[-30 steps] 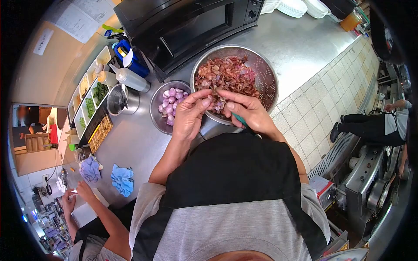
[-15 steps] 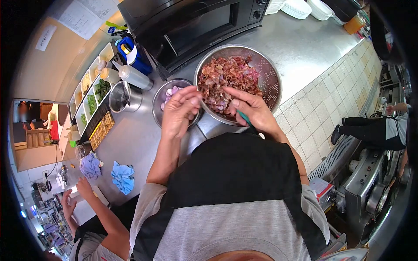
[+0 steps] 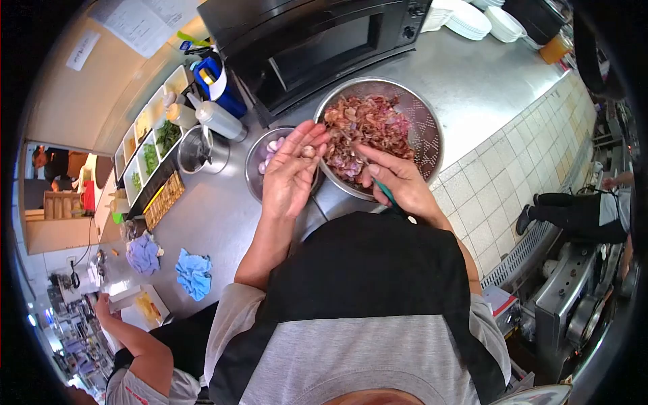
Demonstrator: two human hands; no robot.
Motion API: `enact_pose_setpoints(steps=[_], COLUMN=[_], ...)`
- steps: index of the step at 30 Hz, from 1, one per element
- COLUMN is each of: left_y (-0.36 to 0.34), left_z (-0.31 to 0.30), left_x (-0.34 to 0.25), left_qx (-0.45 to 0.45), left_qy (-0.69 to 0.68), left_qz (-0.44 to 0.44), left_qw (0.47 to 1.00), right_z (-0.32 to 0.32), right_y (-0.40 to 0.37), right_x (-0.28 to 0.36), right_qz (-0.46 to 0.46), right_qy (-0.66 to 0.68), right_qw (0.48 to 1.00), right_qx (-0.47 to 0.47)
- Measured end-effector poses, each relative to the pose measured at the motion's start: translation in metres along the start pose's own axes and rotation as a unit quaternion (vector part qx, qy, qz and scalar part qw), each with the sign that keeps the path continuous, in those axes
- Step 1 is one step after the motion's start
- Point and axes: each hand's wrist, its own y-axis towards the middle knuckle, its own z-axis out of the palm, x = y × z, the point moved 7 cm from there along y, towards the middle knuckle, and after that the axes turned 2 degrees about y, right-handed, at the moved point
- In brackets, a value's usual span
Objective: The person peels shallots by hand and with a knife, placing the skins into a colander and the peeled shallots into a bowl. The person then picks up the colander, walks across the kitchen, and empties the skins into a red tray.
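My left hand (image 3: 289, 177) is raised over the smaller metal bowl (image 3: 251, 177), palm up, with a small shallot (image 3: 308, 152) held at the thumb and fingers. Peeled purple-white shallots (image 3: 272, 146) lie in that bowl, partly hidden behind the hand. My right hand (image 3: 406, 187) grips a small knife by its green handle (image 3: 385, 192), index finger stretched toward the left hand. The blade is hard to make out. Beneath and beyond both hands sits a large metal colander (image 3: 432, 115) heaped with brown and reddish shallots and papery skins (image 3: 368, 125).
A black oven (image 3: 317, 47) stands behind the colander. To the left are a squeeze bottle (image 3: 219, 120), a metal pot (image 3: 196, 152), trays of herbs (image 3: 150, 158) and a blue cloth (image 3: 194, 273). A co-worker's arm (image 3: 138, 337) reaches in at lower left; another person stands at far right.
My left hand has opened palm-up, bringing the shallot into view. My right hand keeps the knife close by. At lower left, the co-worker's arm has shifted, and a white box with food now shows.
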Motion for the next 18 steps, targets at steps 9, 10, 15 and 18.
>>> enact_pose_setpoints(steps=[9,10,15,18], left_y=[0.006,0.006,0.002,0.001], left_z=[0.041,0.043,0.049,0.038], left_x=[0.022,0.024,0.025,0.023], left_qx=[0.053,0.065,0.061,0.034], left_qy=[0.055,0.075,0.096,0.167], left_qz=[0.004,0.008,0.0,0.027], left_qw=[0.997,0.995,0.993,0.985], right_z=[0.006,0.007,0.007,0.004], right_y=[-0.005,-0.005,-0.002,-0.002], right_x=[0.005,0.004,0.004,0.006], right_qz=[-0.052,-0.057,-0.07,-0.068], right_qy=[-0.039,-0.041,-0.048,-0.033], right_qw=[0.998,0.997,0.996,0.997], right_qx=[0.024,0.026,0.024,-0.003])
